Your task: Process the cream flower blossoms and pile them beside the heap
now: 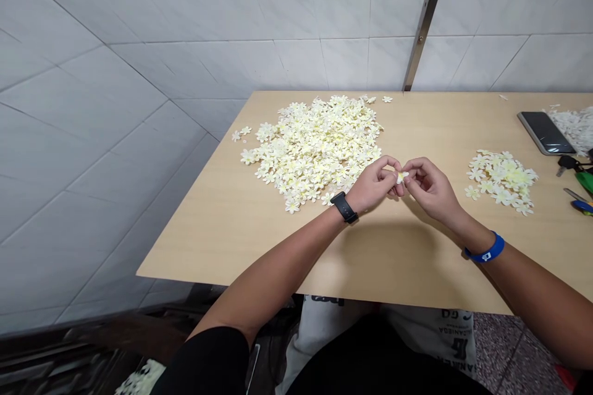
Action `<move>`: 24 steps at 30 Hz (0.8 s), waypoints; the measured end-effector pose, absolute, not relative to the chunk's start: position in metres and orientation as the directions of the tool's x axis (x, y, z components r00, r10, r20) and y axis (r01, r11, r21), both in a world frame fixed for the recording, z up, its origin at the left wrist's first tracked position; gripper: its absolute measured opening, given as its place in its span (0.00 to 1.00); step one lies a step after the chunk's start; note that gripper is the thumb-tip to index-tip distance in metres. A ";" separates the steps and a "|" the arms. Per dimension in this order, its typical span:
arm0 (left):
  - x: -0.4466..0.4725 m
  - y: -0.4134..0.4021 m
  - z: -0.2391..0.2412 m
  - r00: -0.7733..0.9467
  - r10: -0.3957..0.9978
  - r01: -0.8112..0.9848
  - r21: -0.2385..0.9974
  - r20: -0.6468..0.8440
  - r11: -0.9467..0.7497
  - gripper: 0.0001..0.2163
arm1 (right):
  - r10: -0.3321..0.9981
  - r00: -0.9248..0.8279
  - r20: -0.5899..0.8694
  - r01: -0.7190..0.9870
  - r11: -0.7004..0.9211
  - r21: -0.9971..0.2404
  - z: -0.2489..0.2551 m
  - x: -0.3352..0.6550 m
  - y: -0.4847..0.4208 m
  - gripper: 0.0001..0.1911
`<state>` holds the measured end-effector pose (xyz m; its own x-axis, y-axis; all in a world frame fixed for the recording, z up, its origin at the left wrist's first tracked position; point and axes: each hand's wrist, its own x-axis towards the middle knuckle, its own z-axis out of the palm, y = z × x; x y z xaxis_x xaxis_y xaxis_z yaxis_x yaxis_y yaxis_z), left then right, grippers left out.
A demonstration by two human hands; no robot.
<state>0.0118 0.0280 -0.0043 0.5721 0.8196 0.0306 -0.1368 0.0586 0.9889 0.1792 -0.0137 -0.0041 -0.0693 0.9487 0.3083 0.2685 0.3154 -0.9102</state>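
Between my two hands, above the table, is a small white artificial flower [402, 177] with a yellow centre. My left hand [374, 184], a black watch on its wrist, pinches the flower from the left side. From the right, my right hand [430, 188] grips its petals between thumb and fingertips; a blue band circles that wrist. A wide pile of similar flowers [319, 148] spreads just left of my left hand. To the right of my right hand lies a smaller heap of flowers [503, 180].
On the right of the wooden table [222, 228] are a phone [547, 133], a mound of small white pieces [577, 128], a key [566, 163] and a blue-handled tool [581, 205]. A tiled wall [306, 65] with a metal upright [424, 24] stands behind.
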 end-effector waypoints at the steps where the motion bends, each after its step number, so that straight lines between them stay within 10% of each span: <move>1: 0.012 0.028 -0.005 0.578 0.815 -0.141 0.989 0.051 0.038 0.03 | 0.951 -0.056 0.304 0.252 0.308 -0.917 -0.004 0.179 -0.014 0.08; 10: 0.009 0.031 -0.015 0.568 0.792 -0.201 0.971 0.225 -0.132 0.12 | 0.977 -0.095 0.191 0.053 0.196 -0.979 -0.001 0.188 -0.005 0.18; 24: 0.009 0.025 -0.007 0.498 0.829 -0.201 0.964 0.256 -0.177 0.23 | 0.853 -0.163 0.496 0.406 0.516 -0.754 0.001 0.197 -0.009 0.05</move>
<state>0.0091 0.0252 -0.0067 0.4979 0.8286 0.2560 -0.2007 -0.1771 0.9635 0.1972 -0.0091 0.0009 -0.1632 0.8531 0.4955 0.4061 0.5158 -0.7543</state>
